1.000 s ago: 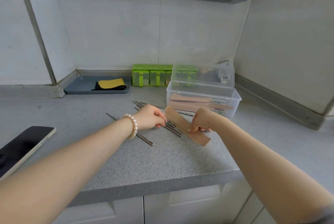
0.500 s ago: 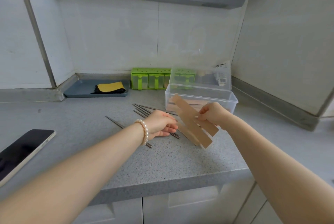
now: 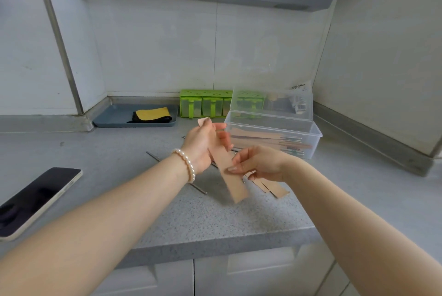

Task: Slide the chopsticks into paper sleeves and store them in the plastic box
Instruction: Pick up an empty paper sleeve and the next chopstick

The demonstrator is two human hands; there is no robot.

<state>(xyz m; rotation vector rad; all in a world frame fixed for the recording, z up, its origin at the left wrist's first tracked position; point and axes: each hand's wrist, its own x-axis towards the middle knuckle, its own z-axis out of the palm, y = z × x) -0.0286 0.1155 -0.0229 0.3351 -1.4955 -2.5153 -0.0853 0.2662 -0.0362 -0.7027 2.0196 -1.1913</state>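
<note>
A brown paper sleeve [image 3: 230, 176] is held in the air above the counter, slanting from upper left to lower right. My left hand [image 3: 203, 146], with a pearl bracelet on the wrist, holds its upper part. My right hand [image 3: 259, 164] pinches its middle between thumb and fingers. Several metal chopsticks [image 3: 201, 188] lie on the counter beneath my hands, mostly hidden. More paper sleeves [image 3: 275, 189] lie flat under my right hand. The clear plastic box [image 3: 313, 144] stands behind with its lid up and holds several sleeved chopsticks.
A phone [image 3: 35, 197] lies near the counter's left front edge. A blue tray [image 3: 107, 120] with a yellow and black cloth sits in the back corner. Green seasoning jars [image 3: 203, 105] stand against the wall behind the box. Walls close in at the right.
My right hand lifted one sleeve off the counter. My left hand left the chopsticks and rose to take the sleeve's upper end. Both hands now hold it in the air.
</note>
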